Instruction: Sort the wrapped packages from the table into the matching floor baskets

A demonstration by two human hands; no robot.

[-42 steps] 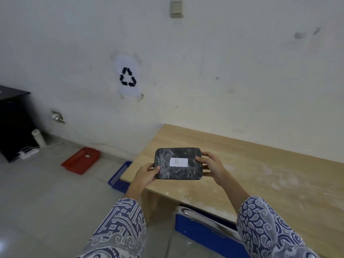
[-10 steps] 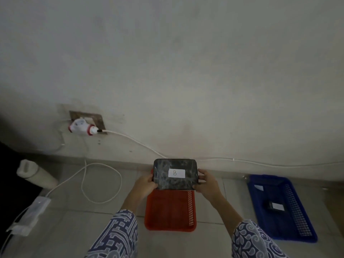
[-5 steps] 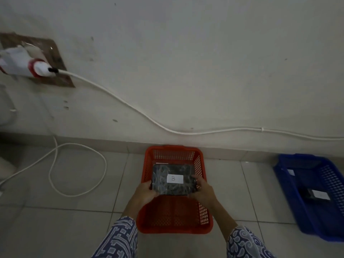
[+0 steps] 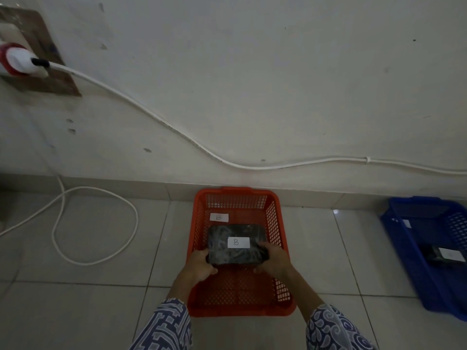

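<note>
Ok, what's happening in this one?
A person is sorting wrapped packages into floor baskets. Both hands, the left hand and the right hand, hold a dark wrapped package with a white "B" label, low inside the red basket, which carries its own "B" tag on the bottom. The package is not released yet; whether it touches the basket floor is unclear. To the right, a blue basket already holds another dark package.

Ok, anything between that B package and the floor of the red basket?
Nothing visible. The package sits low inside the red basket, held by the left hand and right hand; only a small B label lies behind it.
</note>
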